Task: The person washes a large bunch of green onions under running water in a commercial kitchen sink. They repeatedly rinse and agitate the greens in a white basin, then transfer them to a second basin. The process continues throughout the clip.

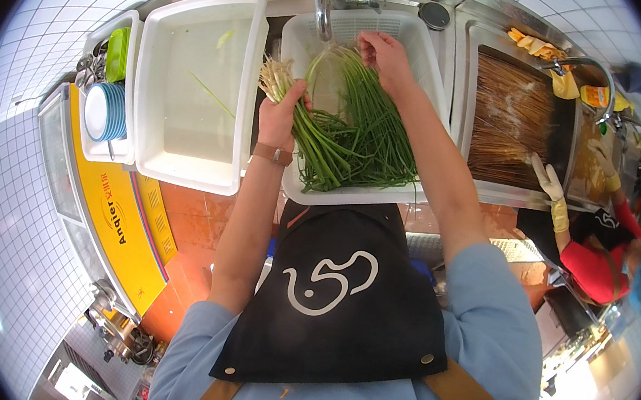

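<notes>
My left hand is closed around a bunch of scallions, its pale rooted ends pointing up and left, its green leaves trailing right. Beneath lies a white plastic basket with perforated walls. More loose scallions fill its right side, their leaves bending down toward the near rim. My right hand is over the basket's far right part, fingers curled and fingertips close to the upper ends of these scallions. Whether it pinches a stalk cannot be told. The metal faucet stands above the basket's far edge.
On the left, a white tub holds water and green scraps. Beyond it sits a bin with blue-rimmed bowls. On the right, a sink holds many thin wooden sticks; a co-worker's gloved hand is at its near edge.
</notes>
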A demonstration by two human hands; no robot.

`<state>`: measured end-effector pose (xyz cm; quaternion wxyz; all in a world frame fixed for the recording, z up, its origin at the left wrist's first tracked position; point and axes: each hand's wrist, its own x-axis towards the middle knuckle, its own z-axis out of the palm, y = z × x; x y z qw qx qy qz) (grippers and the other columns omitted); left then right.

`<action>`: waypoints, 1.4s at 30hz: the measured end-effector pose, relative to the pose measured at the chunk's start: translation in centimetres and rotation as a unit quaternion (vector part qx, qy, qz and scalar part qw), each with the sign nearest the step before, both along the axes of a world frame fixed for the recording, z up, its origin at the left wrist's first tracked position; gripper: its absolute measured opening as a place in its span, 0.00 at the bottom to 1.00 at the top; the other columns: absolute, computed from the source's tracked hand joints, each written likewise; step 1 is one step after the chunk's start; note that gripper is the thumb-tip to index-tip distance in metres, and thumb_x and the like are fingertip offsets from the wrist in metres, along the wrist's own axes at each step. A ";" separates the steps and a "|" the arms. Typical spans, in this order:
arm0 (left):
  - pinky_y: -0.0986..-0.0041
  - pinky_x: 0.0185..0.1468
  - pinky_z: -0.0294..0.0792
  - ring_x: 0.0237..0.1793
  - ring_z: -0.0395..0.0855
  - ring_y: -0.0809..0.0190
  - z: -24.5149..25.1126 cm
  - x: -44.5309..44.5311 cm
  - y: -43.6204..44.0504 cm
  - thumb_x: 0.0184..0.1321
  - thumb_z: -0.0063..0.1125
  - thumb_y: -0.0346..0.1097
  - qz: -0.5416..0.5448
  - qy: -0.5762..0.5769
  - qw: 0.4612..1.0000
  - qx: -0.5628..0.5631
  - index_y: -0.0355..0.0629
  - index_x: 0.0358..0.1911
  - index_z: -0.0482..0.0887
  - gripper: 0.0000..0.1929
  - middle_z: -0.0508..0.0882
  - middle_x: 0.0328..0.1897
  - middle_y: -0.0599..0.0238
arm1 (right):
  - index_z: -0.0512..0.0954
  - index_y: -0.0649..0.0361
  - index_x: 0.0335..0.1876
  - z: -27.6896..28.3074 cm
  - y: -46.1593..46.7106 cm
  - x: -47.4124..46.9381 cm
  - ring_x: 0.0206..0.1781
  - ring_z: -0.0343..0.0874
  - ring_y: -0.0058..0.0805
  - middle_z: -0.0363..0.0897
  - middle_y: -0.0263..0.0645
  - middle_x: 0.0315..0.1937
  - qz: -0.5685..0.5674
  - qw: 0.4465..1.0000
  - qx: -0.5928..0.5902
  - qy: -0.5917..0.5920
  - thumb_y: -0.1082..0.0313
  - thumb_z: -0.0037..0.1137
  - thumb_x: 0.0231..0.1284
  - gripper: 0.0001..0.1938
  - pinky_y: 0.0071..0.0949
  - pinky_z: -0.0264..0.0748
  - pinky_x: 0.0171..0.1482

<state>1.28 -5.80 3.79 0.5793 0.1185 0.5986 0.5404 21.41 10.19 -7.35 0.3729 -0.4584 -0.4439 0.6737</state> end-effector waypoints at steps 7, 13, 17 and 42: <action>0.72 0.32 0.75 0.28 0.83 0.67 0.0 0.1 -0.4 0.70 0.71 0.36 0.017 0.023 1.000 -0.007 0.40 0.44 0.86 0.09 0.86 0.30 0.67 | 0.89 0.57 0.46 2.0 -2.6 -1.2 0.40 0.82 0.22 0.85 0.29 0.37 0.025 0.973 0.083 -0.213 0.44 0.71 0.66 0.22 0.29 0.79 0.46; 0.74 0.32 0.73 0.29 0.83 0.69 -0.5 1.4 0.1 0.70 0.71 0.36 0.004 0.055 0.998 0.015 0.37 0.44 0.88 0.10 0.86 0.31 0.67 | 0.87 0.59 0.39 8.1 -5.7 -4.0 0.33 0.76 0.16 0.84 0.27 0.33 0.128 0.987 -0.091 -0.032 0.50 0.71 0.69 0.17 0.21 0.72 0.37; 0.75 0.33 0.71 0.28 0.82 0.69 -0.6 1.5 -0.1 0.70 0.71 0.35 0.006 0.077 0.997 0.026 0.37 0.43 0.88 0.08 0.86 0.30 0.68 | 0.85 0.58 0.39 7.2 -4.4 -4.1 0.30 0.74 0.14 0.84 0.28 0.32 0.060 0.991 -0.116 0.033 0.57 0.69 0.71 0.12 0.21 0.70 0.34; 0.73 0.34 0.79 0.31 0.87 0.66 -0.4 2.1 -0.1 0.70 0.71 0.33 0.014 0.050 0.998 0.024 0.35 0.49 0.88 0.10 0.91 0.37 0.62 | 0.89 0.57 0.49 7.8 -5.1 -4.5 0.29 0.70 0.11 0.82 0.22 0.34 0.020 0.980 -0.146 0.131 0.56 0.66 0.76 0.12 0.19 0.64 0.34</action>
